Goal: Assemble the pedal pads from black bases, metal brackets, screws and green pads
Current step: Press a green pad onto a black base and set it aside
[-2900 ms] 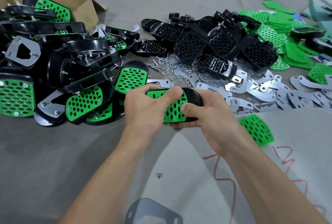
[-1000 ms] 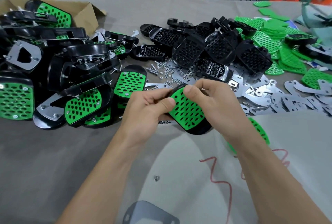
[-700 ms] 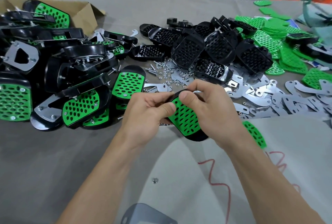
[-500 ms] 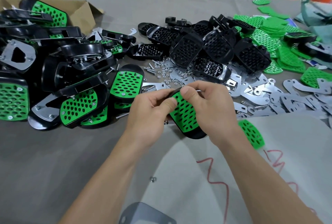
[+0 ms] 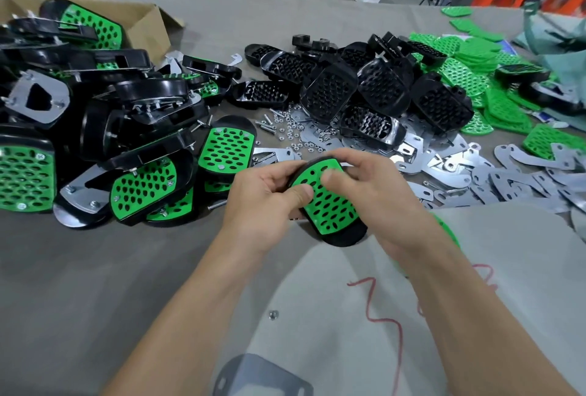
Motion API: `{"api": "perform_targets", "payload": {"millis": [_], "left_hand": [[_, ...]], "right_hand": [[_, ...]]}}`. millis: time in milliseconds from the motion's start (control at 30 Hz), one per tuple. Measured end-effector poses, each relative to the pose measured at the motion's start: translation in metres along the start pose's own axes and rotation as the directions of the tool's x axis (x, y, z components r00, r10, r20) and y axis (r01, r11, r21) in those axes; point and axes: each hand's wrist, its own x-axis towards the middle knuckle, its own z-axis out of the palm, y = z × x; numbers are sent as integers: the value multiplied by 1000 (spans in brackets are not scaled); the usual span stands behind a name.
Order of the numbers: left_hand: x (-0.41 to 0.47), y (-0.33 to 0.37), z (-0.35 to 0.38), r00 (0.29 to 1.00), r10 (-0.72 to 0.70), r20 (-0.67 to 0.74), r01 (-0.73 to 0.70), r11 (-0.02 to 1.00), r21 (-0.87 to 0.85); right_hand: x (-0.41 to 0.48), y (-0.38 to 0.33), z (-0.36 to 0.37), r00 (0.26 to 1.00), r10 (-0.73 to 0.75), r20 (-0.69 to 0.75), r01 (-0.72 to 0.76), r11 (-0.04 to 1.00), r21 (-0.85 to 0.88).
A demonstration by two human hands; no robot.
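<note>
A black pedal base with a perforated green pad (image 5: pixel 329 205) on its face is held just above the table, at the centre of the view. My left hand (image 5: pixel 266 195) grips its left edge, thumb pressed on the green pad. My right hand (image 5: pixel 374 192) curls over its far right side, thumb resting on the pad's upper part. Behind lie bare black bases (image 5: pixel 364 91), metal brackets (image 5: pixel 494 180), loose screws and nuts (image 5: pixel 285 129) and spare green pads (image 5: pixel 466 69).
A heap of assembled pedals (image 5: pixel 120 141) fills the left side in front of an open cardboard box (image 5: pixel 139 21). One green pad (image 5: pixel 450 234) lies partly hidden under my right forearm. A single nut (image 5: pixel 272 314) and a grey bracket (image 5: pixel 260 376) lie near the front edge.
The pedal has turned from lying crosswise between my hands to pointing away from me. My right hand has shifted from its end to its far upper side, thumb now on the pad.
</note>
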Motion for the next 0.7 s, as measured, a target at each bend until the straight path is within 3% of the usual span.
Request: {"api": "perform_targets", "payload": {"millis": [67, 133, 267, 367, 533, 700], "left_hand": [[1, 0, -3, 1000, -18, -16, 17, 999, -44], [1, 0, -5, 1000, -19, -24, 18, 998, -66], [2, -1, -5, 998, 12, -65, -16, 999, -50], [3, -3, -4, 992, 92, -89, -87, 994, 66], [2, -5, -7, 987, 151, 52, -160, 932, 325], [5, -8, -11, 983, 144, 111, -177, 896, 406]], "right_hand": [[-2, 0, -10, 978, 6, 207, -9, 1000, 13], [-2, 1, -14, 964, -1, 267, 11, 999, -37], [4, 3, -14, 967, -40, 251, 45, 999, -16], [4, 5, -14, 974, -69, 214, 56, 996, 67], [5, 11, -13, 987, -81, 138, 69, 993, 92], [7, 12, -13, 985, -85, 152, 65, 990, 127]]}}
